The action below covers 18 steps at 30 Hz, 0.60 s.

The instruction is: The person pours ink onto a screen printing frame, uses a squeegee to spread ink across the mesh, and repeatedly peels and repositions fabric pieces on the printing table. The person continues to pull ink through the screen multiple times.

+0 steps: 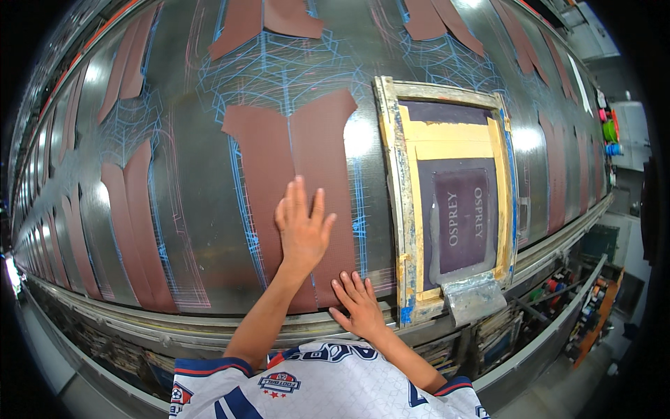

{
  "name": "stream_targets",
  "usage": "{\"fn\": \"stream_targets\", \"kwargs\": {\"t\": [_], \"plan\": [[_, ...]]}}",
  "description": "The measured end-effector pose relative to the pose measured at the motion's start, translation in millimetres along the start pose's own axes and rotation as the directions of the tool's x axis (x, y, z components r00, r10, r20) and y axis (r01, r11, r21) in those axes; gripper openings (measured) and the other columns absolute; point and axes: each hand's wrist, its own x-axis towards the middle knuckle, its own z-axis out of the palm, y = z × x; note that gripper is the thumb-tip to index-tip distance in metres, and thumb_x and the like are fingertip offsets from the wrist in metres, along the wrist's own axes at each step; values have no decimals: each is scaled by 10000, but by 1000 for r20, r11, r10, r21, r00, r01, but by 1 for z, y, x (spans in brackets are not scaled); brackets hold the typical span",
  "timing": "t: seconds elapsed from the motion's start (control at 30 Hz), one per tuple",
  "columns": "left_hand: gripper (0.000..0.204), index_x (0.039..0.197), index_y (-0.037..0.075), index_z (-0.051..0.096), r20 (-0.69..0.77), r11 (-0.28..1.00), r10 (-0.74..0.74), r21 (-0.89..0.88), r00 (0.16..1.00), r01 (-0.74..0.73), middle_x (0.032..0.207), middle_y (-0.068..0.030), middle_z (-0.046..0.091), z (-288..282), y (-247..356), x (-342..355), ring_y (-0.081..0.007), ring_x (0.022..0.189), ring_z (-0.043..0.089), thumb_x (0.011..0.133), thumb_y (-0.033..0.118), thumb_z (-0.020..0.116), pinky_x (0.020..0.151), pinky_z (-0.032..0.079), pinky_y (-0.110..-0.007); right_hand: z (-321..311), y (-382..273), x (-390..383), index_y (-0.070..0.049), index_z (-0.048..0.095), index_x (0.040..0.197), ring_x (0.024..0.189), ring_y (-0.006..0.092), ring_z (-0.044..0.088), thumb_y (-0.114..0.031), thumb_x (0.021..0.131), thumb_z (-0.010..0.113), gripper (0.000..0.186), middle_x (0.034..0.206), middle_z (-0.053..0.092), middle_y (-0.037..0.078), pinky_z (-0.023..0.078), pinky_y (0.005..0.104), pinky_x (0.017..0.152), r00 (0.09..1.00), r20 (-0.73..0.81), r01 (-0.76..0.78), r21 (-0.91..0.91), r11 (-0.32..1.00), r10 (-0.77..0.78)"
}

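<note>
A dark table (202,230) is crossed by blue guide lines (265,70) and thin pink ones. Just right of the work, a wooden screen frame (391,202) is set down, edged inside with pale yellow tape (450,140); the space on that side is taken up by it, and a metal plate (474,302) is fixed at its near end. More maroon pairs are laid out to the left (132,230), to the right (555,174) and beyond. The near edge is bordered by a rail (202,319).

The left maroon panel (262,167) and the right maroon panel (324,153) are placed side by side at the table's middle, in front of the person. Their long axis is run from the near edge away from the body, tilted slightly left; the flared corners are pointed away, the straight ends toward the rail. The left hand (305,227) is opened flat over their shared seam, fingers slightly parted. The right hand (359,306) is spread wide at the right panel's near corner; how firmly either is pressed cannot be told.
</note>
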Motion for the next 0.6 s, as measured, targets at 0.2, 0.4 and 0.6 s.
{"fn": "stream_targets", "kwargs": {"t": [0.2,0.4,0.6], "plan": [[646,1531,66,381,104,985,153,62,983,-160,1622,-221,262,39,-8,101,-420,1511,202,1013,433,503,1221,157,-546,-3,2,0,-159,401,1538,1493,329,306,-334,936,652,676,1612,347,106,279,539,1181,1000,-15,-6,81,997,8],[540,1557,300,376,83,964,113,232,990,-129,1647,-217,198,53,-23,173,-424,1523,152,1052,490,375,1217,86,-581,8,8,-5,-185,380,1550,1496,276,309,-347,956,617,660,1625,332,52,276,507,1193,999,-48,16,126,992,-10],[588,1582,273,324,318,875,352,221,880,-430,1667,-178,165,36,-45,194,-371,1546,113,1052,527,321,1226,43,-583,6,7,-3,-304,481,1487,1490,260,320,-298,961,625,545,1610,360,64,232,471,1211,995,-92,41,84,996,-33]]}}
